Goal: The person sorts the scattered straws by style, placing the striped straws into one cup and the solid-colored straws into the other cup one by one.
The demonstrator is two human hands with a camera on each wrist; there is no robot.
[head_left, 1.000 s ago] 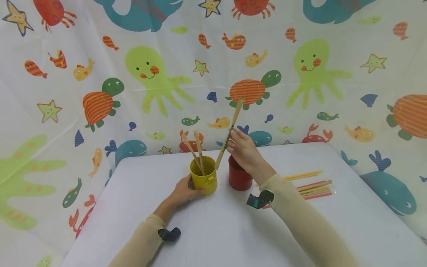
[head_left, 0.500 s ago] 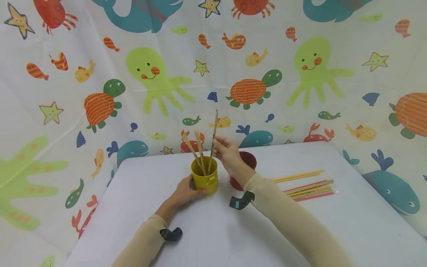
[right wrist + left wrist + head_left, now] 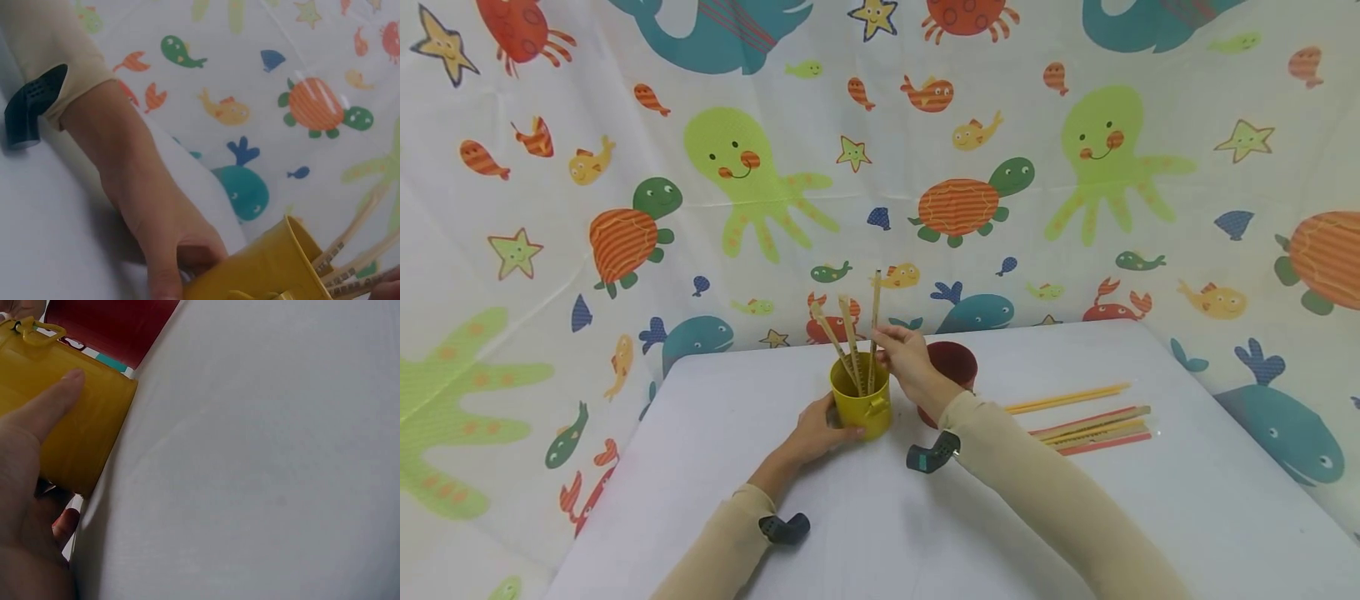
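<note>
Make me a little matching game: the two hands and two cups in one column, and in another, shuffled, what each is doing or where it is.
Column one
1. Right hand
2. Left hand
3. Red cup
4. Yellow cup

Column two
A. Has sticks leaning inside
B. Pinches a stick
C. Grips a cup
D. Stands right of the other cup

Pairs: 1-B, 2-C, 3-D, 4-A

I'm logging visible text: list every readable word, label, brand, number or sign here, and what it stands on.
Nothing can be read.
Tan sticks in the yellow cup: dark printed marks, too small and blurred to read.
Loose tan sticks on the table: faint dark marks, equally unreadable.
Backdrop: printed sea creatures, no lettering seen.
</note>
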